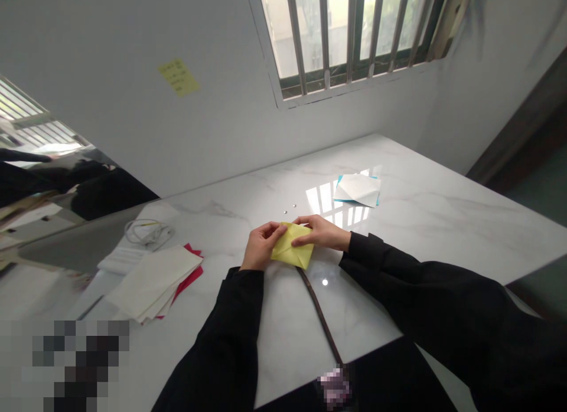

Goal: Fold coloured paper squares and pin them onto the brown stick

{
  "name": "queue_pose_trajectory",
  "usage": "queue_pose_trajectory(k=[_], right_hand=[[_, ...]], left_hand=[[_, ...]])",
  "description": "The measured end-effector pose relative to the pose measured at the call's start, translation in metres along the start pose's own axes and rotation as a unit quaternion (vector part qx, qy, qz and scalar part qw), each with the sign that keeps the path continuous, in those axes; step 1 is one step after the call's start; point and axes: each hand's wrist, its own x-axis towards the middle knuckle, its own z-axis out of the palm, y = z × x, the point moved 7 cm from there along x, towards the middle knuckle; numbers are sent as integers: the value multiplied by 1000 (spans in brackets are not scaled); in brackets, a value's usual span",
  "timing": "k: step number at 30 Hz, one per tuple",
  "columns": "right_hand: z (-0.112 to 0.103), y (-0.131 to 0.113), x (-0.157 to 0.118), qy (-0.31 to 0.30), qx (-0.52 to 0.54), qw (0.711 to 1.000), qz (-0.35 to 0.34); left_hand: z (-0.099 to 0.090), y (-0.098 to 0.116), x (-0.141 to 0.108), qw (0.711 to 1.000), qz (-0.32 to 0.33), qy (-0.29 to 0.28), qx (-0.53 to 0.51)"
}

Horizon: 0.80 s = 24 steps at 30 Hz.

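Observation:
A small yellow paper envelope [290, 255], with fold lines crossing its face, is held up over the white marbled table [438, 223]. My left hand [261, 244] grips its left edge, thumb on the front and fingers bent behind. At the upper right of the paper, my right hand [325, 232] pinches it, thumb lying across the front. Both hands are closed on it. A thin dark strap or cord [319, 311] runs from beneath the envelope toward my lap.
White and blue paper sheets [358, 189] lie to the far right. On the left are cream and red papers [155, 279] and a coiled white cable [150, 232]. A yellow sticky note [179, 77] is on the wall, beside a barred window [349, 40].

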Motion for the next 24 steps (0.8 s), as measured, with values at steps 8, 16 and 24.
queue_pose_trajectory(k=[8,16,24], right_hand=[[-2,2,1,-14,-29,999,4],[-5,-3,2,4,-23,1000,-17],[-25,-3,5,94,97,990,-37]], left_hand=[[1,-2,1,1000,14,12,-21],[6,3,-4,997,-35,4,-67],[15,-8,-7,994,-86,-38,-53]])
